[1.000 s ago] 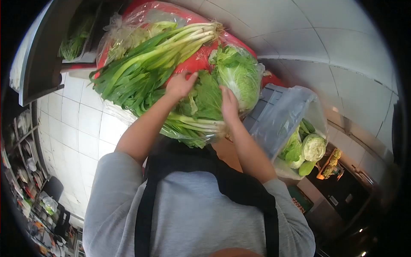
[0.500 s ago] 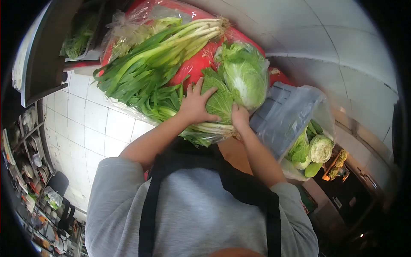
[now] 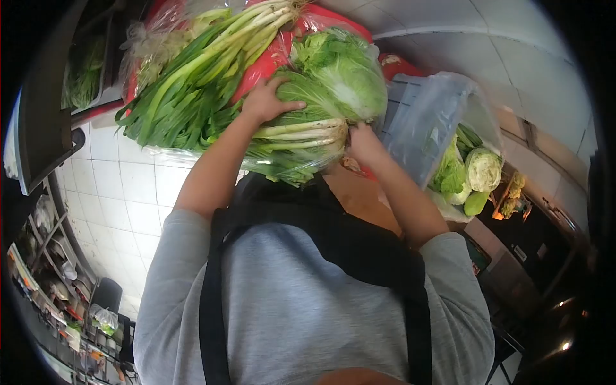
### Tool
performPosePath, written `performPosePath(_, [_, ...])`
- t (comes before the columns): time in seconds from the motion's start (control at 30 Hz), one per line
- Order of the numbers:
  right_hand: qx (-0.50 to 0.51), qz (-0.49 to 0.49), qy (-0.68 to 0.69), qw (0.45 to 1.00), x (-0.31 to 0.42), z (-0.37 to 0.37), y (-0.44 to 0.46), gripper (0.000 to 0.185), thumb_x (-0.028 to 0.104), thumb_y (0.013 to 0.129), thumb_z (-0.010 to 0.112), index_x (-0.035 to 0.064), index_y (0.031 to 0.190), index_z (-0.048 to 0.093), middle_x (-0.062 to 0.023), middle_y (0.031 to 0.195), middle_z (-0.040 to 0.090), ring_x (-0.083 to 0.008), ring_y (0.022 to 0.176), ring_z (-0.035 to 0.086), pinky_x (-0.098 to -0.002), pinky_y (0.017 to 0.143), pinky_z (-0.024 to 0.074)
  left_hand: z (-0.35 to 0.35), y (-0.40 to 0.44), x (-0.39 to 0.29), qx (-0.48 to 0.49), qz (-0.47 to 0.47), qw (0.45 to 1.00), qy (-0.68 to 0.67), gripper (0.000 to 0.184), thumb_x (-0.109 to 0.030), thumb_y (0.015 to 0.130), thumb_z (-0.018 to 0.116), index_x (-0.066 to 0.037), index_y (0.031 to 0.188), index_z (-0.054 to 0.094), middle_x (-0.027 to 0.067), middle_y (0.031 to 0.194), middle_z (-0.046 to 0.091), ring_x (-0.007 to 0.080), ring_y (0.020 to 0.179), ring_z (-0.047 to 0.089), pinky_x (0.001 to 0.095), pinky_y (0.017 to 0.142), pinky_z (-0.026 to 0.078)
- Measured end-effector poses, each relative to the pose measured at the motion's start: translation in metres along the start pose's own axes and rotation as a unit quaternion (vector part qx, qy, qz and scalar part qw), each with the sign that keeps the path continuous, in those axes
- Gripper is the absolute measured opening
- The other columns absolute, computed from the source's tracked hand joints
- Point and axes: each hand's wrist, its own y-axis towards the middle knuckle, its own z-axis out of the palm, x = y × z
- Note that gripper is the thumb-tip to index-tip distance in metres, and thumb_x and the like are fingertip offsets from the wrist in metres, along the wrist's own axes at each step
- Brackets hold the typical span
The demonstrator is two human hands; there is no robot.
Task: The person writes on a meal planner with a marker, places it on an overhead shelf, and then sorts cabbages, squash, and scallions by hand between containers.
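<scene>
A: Your left hand (image 3: 264, 102) lies flat on the leafy cabbage (image 3: 308, 92), its fingers spread over the leaves and not closed round anything. That cabbage sits between the long onions (image 3: 208, 61) on the left and the pale cabbage head (image 3: 350, 74) on the far right

B: And your right hand (image 3: 364, 142) is at the near right, by the cabbage's base and the root ends of the short onions (image 3: 308, 133). Its fingertips are hidden there, so I can't tell whether you grip the base or merely touch it

A: What would worry you there?

B: Tearing. If your left palm bears down while your right hand pulls, the outer leaves could rip, since they look thin and loose. The short onions lie right against your fingers, so they could be dragged along too

A: I'd watch the plastic bag (image 3: 142, 56) under and around the pile. It looks slick and crumpled, so a sideways push could make the vegetables slide on the red surface (image 3: 260, 67). The pale head is close to the grey crate (image 3: 410, 128) on the right, and a hard nudge might roll it that way
</scene>
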Motion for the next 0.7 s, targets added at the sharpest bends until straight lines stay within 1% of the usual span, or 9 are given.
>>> performPosePath(0.03, [-0.08,0.079,0.038,0.993,0.01,-0.004,0.002,0.038,0.005,0.078,0.053,0.0042,0.116,0.052,-0.0213,0.115,0.052,-0.0335,0.106,0.052,-0.0404,0.091,0.043,0.0,-0.001,0.0,-0.004,0.009,1.0,-0.007,0.087,-0.066,0.057,0.072,-0.023,0.13,0.048,0.0213,0.132,0.039,0.0366,0.123,0.042,0.0431,0.1,0.038])
performPosePath(0.13, [-0.142,0.087,0.236,0.957,0.03,-0.014,0.011,0.048,-0.002,0.071,0.056,0.0067,0.118,0.052,-0.02,0.117,0.049,-0.0364,0.107,0.049,-0.0421,0.091,0.0421,0.004,-0.015,-0.004,-0.077,0.023,0.996,0.033,0.089,-0.063,0.059,0.072,-0.022,0.132,0.045,0.0201,0.134,0.038,0.0389,0.121,0.043,0.0422,0.098,0.04])
performPosePath(0.23, [-0.222,0.112,0.344,0.905,0.029,0.008,-0.002,0.051,-0.001,0.067,0.058,0.0064,0.117,0.052,-0.0184,0.117,0.047,-0.0382,0.111,0.044,-0.0413,0.094,0.0391,0.019,-0.041,-0.002,-0.245,0.173,0.946,0.125,0.083,-0.057,0.063,0.073,-0.021,0.132,0.044,0.0146,0.138,0.036,0.0361,0.126,0.038,0.0446,0.099,0.037])
performPosePath(0.27, [-0.24,0.129,0.372,0.887,0.032,0.014,-0.008,0.051,0.0,0.067,0.059,0.0064,0.117,0.052,-0.0179,0.117,0.047,-0.0381,0.111,0.044,-0.0409,0.095,0.0385,0.023,-0.058,-0.008,-0.216,0.207,0.941,0.16,0.08,-0.053,0.064,0.073,-0.02,0.131,0.045,0.0128,0.138,0.036,0.0348,0.126,0.037,0.0459,0.099,0.035])
performPosePath(0.37, [-0.278,0.119,0.266,0.915,0.058,0.002,-0.028,0.056,0.003,0.066,0.062,0.0066,0.12,0.051,-0.0162,0.118,0.047,-0.0369,0.112,0.044,-0.0399,0.097,0.0366,0.033,-0.103,-0.021,-0.159,0.269,0.919,0.241,0.072,-0.043,0.067,0.073,-0.02,0.129,0.046,0.0085,0.138,0.036,0.0315,0.127,0.035,0.049,0.099,0.033])
performPosePath(0.47, [-0.296,0.054,0.333,0.894,0.063,0.001,-0.028,0.057,0.006,0.068,0.062,0.0074,0.123,0.05,-0.0144,0.118,0.048,-0.0342,0.11,0.046,-0.039,0.096,0.0372,0.046,-0.099,-0.01,-0.177,0.305,0.9,0.255,0.069,-0.035,0.066,0.073,-0.021,0.128,0.046,0.0071,0.137,0.038,0.0297,0.126,0.036,0.05,0.097,0.032])
performPosePath(0.57, [-0.289,0.066,0.489,0.82,0.057,0.003,-0.027,0.057,0.006,0.069,0.062,0.0075,0.125,0.05,-0.0136,0.118,0.049,-0.0306,0.11,0.048,-0.0369,0.095,0.0389,0.04,-0.099,0.003,-0.178,0.355,0.881,0.257,0.069,-0.028,0.062,0.073,-0.02,0.126,0.046,0.006,0.139,0.037,0.028,0.124,0.038,0.0481,0.095,0.034])
performPosePath(0.67, [-0.277,0.048,0.437,0.854,0.056,0.006,-0.024,0.055,0.006,0.071,0.062,0.0067,0.125,0.05,-0.0143,0.119,0.049,-0.0289,0.11,0.049,-0.0346,0.093,0.0406,0.03,-0.092,0.019,-0.184,0.402,0.839,0.318,0.065,-0.026,0.062,0.072,-0.019,0.122,0.048,0.0066,0.138,0.038,0.0287,0.123,0.039,0.0476,0.095,0.034])
performPosePath(0.7, [-0.283,0.045,0.471,0.834,0.058,0.001,-0.022,0.054,0.006,0.073,0.062,0.0061,0.125,0.049,-0.015,0.12,0.049,-0.029,0.111,0.048,-0.0348,0.093,0.0407,0.025,-0.091,0.018,-0.169,0.391,0.851,0.307,0.067,-0.024,0.061,0.073,-0.016,0.122,0.047,0.0083,0.136,0.039,0.0301,0.123,0.038,0.0471,0.095,0.035])
